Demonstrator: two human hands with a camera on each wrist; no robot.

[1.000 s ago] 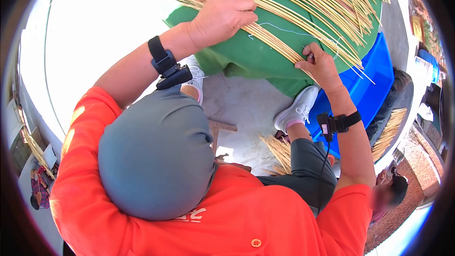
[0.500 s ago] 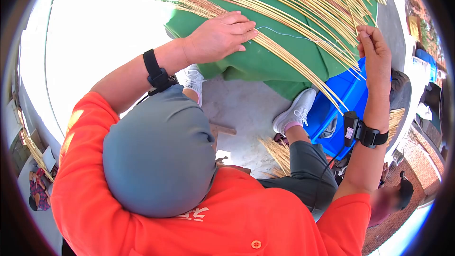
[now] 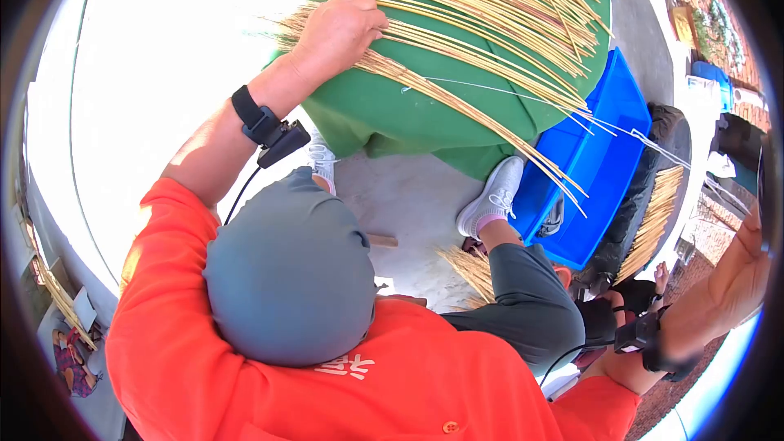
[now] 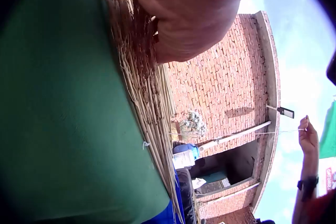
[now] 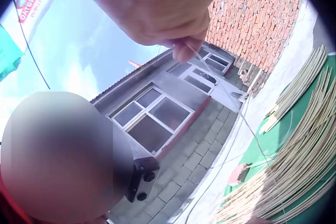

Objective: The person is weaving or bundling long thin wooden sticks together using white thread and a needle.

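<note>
Long straw stalks lie on a green cloth. My left hand grips their brushy end, and in the left wrist view my left hand curls over the stalks. A thin white string runs from a small loop near the bundle toward the right. Far out at the right edge, my right hand is raised, its fingertips partly cut off. In the right wrist view, that right hand pinches the string between thumb and finger.
More stalks are spread over the cloth's far side. A blue crate stands right of the cloth, beside a black padded object with another straw bundle. People are at the lower right.
My right hand has swung away from the stalks to the far right, drawing the string out long. My left hand has shifted up and left along the brushy end.
</note>
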